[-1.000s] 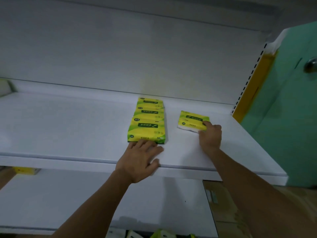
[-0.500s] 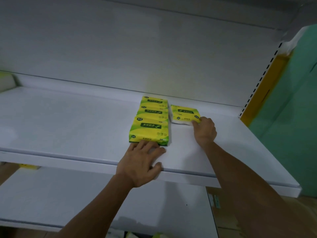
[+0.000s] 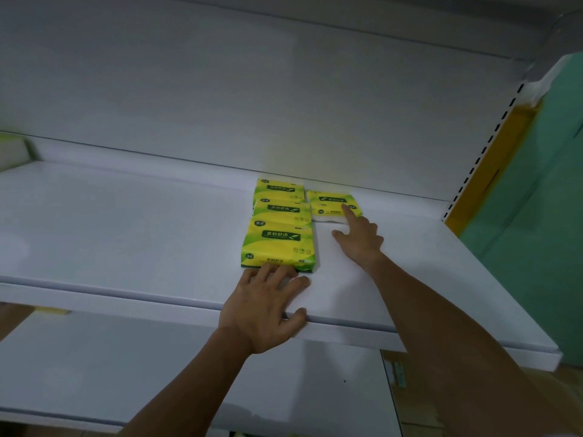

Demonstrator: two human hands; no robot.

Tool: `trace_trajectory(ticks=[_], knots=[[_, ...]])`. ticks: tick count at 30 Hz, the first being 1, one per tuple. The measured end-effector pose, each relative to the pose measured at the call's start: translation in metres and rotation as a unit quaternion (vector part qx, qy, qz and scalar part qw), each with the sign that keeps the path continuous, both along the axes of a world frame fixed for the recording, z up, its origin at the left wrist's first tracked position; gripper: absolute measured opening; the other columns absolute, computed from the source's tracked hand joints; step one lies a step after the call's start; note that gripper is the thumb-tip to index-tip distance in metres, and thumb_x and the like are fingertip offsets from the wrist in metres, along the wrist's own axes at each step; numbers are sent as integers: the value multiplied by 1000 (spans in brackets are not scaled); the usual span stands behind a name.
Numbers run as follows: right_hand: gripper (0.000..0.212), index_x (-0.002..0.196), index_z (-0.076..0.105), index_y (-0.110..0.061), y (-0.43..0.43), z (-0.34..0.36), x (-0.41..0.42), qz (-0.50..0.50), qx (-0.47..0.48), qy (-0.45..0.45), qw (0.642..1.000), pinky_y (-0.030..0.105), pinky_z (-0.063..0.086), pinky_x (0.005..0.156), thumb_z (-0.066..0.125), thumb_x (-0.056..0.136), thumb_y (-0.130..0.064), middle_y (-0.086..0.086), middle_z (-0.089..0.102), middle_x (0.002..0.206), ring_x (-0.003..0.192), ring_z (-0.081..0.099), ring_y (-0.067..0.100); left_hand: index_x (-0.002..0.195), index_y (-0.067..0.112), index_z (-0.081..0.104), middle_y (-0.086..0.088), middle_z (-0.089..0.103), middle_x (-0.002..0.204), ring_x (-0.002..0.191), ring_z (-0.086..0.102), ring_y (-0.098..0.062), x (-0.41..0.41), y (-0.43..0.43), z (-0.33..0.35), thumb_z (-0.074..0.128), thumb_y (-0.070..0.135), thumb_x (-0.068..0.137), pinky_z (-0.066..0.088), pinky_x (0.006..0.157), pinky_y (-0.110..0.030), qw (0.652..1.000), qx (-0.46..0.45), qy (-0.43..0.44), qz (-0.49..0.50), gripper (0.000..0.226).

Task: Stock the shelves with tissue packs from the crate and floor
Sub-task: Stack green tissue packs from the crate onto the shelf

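Shelf: a white board with a white back panel; another white shelf sits below it.
Row of three packs: yellow-green tissue packs with dark green label bands, laid flat end to end from near the shelf's front towards the back panel.
Left hand: flat, fingers spread – fingertips touch the near end of the front pack from 6 o'clock, thumb on the shelf's front lip; it grips nothing.
Right hand: index finger straight, its tip on the single pack; the other fingers are loosely bent.
Single pack: same wrapper, lying flat at 3 o'clock of the row's back end, just beside it.
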State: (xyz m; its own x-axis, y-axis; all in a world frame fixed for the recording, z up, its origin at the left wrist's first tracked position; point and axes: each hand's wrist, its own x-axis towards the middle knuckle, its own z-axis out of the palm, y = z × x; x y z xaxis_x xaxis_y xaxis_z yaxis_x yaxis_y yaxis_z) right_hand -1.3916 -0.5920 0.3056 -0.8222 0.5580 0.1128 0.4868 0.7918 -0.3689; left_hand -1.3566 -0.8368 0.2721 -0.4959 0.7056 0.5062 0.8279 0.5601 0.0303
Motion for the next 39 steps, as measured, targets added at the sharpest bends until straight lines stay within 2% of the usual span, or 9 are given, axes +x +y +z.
trace_trajectory(ticks=[5, 11, 18, 24, 27, 31, 33, 36, 39], knots=[[42, 135, 43, -27, -11, 2, 1, -12, 74, 50, 996, 45, 32, 101, 45, 93, -23, 15, 33, 138, 128, 29, 32, 110, 33, 58, 9, 61, 104, 92, 56, -14, 0, 0, 0, 36, 55, 78, 46, 76, -29, 1000, 3, -2, 2, 44], [47, 145, 26, -28, -24, -4, -14, 41, 75, -33, 996, 51, 31, 101, 34, 99, -33, 9, 35, 145, 130, 30, 32, 109, 33, 58, 9, 61, 103, 91, 57, -14, 0, 0, 1, 36, 55, 78, 47, 75, -30, 1000, 6, 3, 1, 44], [35, 126, 56, -18, -45, -4, -17, 56, 92, 67, 992, 43, 39, 92, 39, 95, -15, 12, 58, 124, 119, 45, 31, 108, 30, 59, 7, 62, 103, 91, 57, -16, 0, 1, -1, 36, 53, 79, 47, 75, -31, 1000, 2, 7, -10, 44], [31, 122, 58, -19, -61, -4, -20, 70, 81, 64, 992, 44, 40, 88, 42, 95, -24, 14, 58, 117, 114, 47, 33, 107, 29, 61, 7, 64, 102, 90, 58, -16, 0, -1, 0, 35, 52, 80, 48, 74, -30, 1000, -2, 14, -12, 44], [35, 125, 57, -18, -64, -5, -10, 58, 57, 75, 994, 44, 43, 90, 41, 93, -18, 14, 58, 121, 114, 49, 33, 108, 29, 61, 7, 64, 102, 90, 57, -16, 1, -2, -1, 35, 51, 81, 46, 76, -29, 1000, -8, 11, -14, 43], [42, 130, 53, -13, -70, -1, 35, 66, 68, 48, 994, 42, 45, 92, 41, 90, -7, 16, 58, 121, 115, 49, 33, 110, 28, 61, 5, 63, 105, 93, 56, -18, 2, -4, 1, 34, 50, 83, 34, 80, -31, 999, -40, 7, -17, 44], [43, 131, 51, -13, -75, -1, 71, 80, 87, 26, 993, 41, 43, 92, 42, 89, -8, 15, 55, 122, 116, 46, 33, 110, 24, 63, 1, 64, 105, 93, 56, -23, 7, -4, 5, 31, 49, 82, 37, 80, -35, 998, -49, -30, -16, 49], [41, 129, 52, -12, -86, -2, 122, 79, 127, 1, 989, 37, 41, 90, 41, 90, -9, 12, 54, 123, 116, 44, 30, 119, 21, 58, -2, 57, 121, 110, 47, -28, 28, -7, 16, 17, 54, 70, 37, 88, -37, 991, -25, -133, -11, 72], [36, 125, 55, -10, -100, -4, 165, 59, 147, -2, 987, 37, 43, 89, 40, 92, -12, 12, 55, 123, 113, 46, 29, 124, 20, 53, -2, 51, 128, 118, 40, -28, 56, -20, 15, 13, 56, 63, 33, 95, -36, 987, -20, -159, -3, 82]])
